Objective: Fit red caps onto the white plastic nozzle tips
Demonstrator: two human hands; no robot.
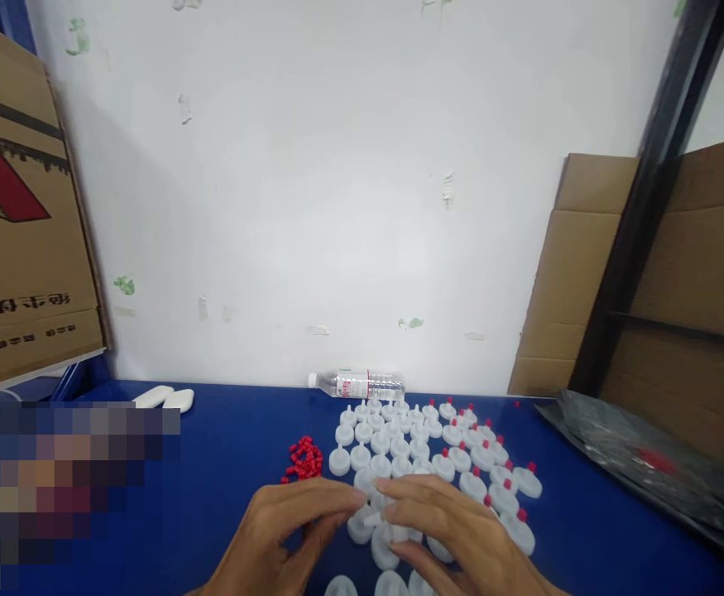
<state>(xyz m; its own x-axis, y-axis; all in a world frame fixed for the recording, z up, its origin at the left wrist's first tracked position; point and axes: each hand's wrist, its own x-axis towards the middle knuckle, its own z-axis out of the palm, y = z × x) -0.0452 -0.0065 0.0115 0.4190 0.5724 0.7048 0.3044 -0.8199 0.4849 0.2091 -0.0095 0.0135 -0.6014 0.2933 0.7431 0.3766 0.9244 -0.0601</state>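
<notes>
My right hand grips a translucent white spout cap between thumb and fingers, tipped so that its narrow spout points left. Close to that spout, my left hand has its thumb and forefinger drawn together. Whatever they pinch, if anything, is hidden behind the fingers. Several white spout caps without red tips stand upright beneath and beyond my hands. To their right are more white caps with red tips on their spouts. A small pile of loose red tips lies beyond my left hand.
A clear plastic bottle lies against the white wall on the blue table. Two white objects rest at the back left. Dark plastic bags lie at right. Cardboard stands on the left, with further cardboard at right.
</notes>
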